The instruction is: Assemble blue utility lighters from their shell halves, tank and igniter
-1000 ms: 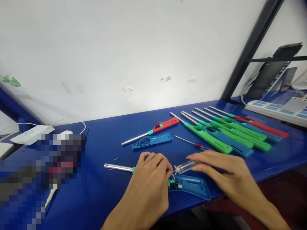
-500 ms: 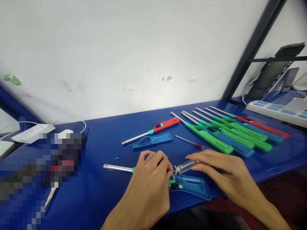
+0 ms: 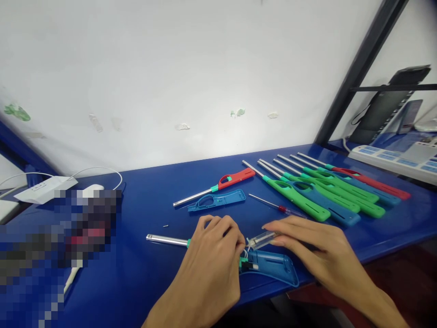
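Observation:
Between the thumb and fingers of my right hand (image 3: pixel 307 246) is a transparent lighter fuel tank (image 3: pixel 261 240), held at its right end. My left hand (image 3: pixel 218 255) is closed in a pinch at the tank's other end, beside a small white fitting; what its fingertips grip is hidden. Under the left hand lies an opened blue lighter handle half (image 3: pixel 278 264), with green and black inner parts and a thin white tube showing. Its metal barrel (image 3: pixel 167 240) sticks out to the left. The matching blue cover half (image 3: pixel 218 200) lies loose behind the hands.
Behind the cover is a red lighter (image 3: pixel 235 177). A screwdriver (image 3: pixel 282 208) lies near several green, blue and red lighters (image 3: pixel 317 182) on the right. One small screw (image 3: pixel 165 226) rests left of centre. A white power strip (image 3: pixel 396 159) and white adapter (image 3: pixel 46 189) flank the blue table (image 3: pixel 143 196).
Both hands and the fuel tank keep nearly the same pose. The whole view has shifted very slightly; nothing was taken up or let go.

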The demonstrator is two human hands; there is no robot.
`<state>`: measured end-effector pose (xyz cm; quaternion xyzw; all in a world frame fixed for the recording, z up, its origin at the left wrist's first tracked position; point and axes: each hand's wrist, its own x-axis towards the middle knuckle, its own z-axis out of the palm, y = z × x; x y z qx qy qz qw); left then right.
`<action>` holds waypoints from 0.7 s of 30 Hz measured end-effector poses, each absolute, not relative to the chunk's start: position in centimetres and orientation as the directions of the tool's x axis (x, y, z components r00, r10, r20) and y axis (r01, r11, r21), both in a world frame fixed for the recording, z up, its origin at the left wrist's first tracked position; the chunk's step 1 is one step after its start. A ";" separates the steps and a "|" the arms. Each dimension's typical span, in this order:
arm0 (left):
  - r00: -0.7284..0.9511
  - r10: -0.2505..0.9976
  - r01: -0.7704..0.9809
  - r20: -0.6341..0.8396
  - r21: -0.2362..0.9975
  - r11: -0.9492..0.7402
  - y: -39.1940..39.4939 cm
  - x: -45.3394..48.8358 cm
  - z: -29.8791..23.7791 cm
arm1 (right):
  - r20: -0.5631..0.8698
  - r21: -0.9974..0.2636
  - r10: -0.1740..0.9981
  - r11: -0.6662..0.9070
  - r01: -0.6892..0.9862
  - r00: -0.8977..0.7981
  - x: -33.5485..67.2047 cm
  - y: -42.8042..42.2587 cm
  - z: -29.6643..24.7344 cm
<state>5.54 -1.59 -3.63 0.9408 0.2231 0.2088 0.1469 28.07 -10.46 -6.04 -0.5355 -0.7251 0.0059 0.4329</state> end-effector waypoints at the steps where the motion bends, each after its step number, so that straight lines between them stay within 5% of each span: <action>1: 0.812 0.489 0.365 0.318 0.378 -0.851 -1.6 5.5 -3.6 | 0.613 -0.486 0.789 0.408 0.773 -0.031 27.9 -10.5 -5.9; 8: 0.791 0.538 0.381 0.291 0.454 -0.805 -1.7 4.7 -3.0 | 0.569 -0.532 0.821 0.326 0.782 0.044 27.3 -10.4 -5.5; 16: 0.839 0.543 0.472 0.040 0.444 -0.762 -2.1 3.2 -2.0 | 0.511 -0.555 0.859 0.297 0.777 0.036 27.4 -10.7 -5.6; 21: 0.831 0.553 0.471 0.058 0.457 -0.755 -1.7 3.2 -2.4 | 0.449 -0.568 0.893 0.274 0.776 0.013 27.5 -10.8 -5.6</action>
